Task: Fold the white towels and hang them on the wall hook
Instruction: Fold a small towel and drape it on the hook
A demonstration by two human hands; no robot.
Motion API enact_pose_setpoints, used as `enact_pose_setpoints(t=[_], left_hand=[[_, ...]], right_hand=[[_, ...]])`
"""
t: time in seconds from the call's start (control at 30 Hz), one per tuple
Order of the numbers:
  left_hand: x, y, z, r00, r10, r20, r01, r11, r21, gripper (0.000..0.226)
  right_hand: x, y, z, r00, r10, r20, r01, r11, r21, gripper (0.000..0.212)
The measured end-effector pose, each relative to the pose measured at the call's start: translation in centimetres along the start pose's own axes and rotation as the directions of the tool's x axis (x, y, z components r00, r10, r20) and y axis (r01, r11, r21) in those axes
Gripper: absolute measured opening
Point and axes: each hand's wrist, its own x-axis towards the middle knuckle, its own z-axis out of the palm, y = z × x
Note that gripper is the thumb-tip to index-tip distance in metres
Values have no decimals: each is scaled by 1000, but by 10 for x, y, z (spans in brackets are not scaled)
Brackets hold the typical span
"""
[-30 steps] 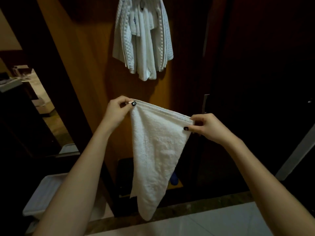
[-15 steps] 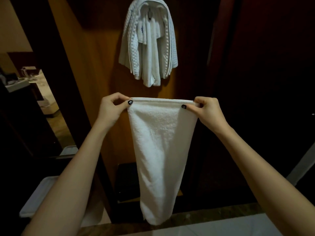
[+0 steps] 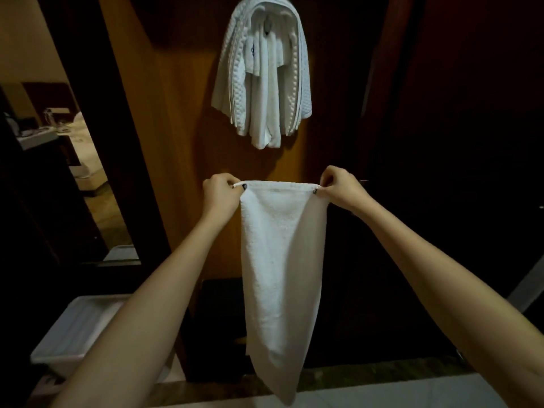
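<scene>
A white towel (image 3: 279, 260) hangs folded lengthwise in front of me, its top edge stretched level between both hands. My left hand (image 3: 219, 194) pinches the top left corner and my right hand (image 3: 338, 187) pinches the top right corner. The towel's lower end tapers to a point near the floor edge. Above it, several white towels (image 3: 262, 72) hang bunched on the wall hook (image 3: 267, 26), which is mostly hidden by them. They hang on the orange-brown wooden wall.
A white plastic bin (image 3: 76, 328) stands at lower left beside a dark doorway. A dark box (image 3: 223, 319) sits on the floor behind the towel. A dark wooden door (image 3: 456, 142) fills the right. Pale floor tile (image 3: 382, 393) runs along the bottom.
My right hand rose until the towel's top edge became level, and both hands lifted the towel closer to the hung towels. The towel now hangs straight instead of slanting.
</scene>
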Motion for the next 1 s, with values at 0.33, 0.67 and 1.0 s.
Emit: enact_pose_setpoints(t=[0.33,0.67,1.0], left_hand=[[-6,30,-13,987,114,111,-82,964,-254,7],[-13,54,-41,934,178,309,56,782,-621,15],[-15,55,-48,932,70,356,260,557,-789,10]], right_hand=[[-27,-39,-8,871,-251,422,47,898,437,18],[-30,-82,-15,908,-418,38,408,901,150,13],[-25,-106,-23,896,-444,21,442,894,70,26]])
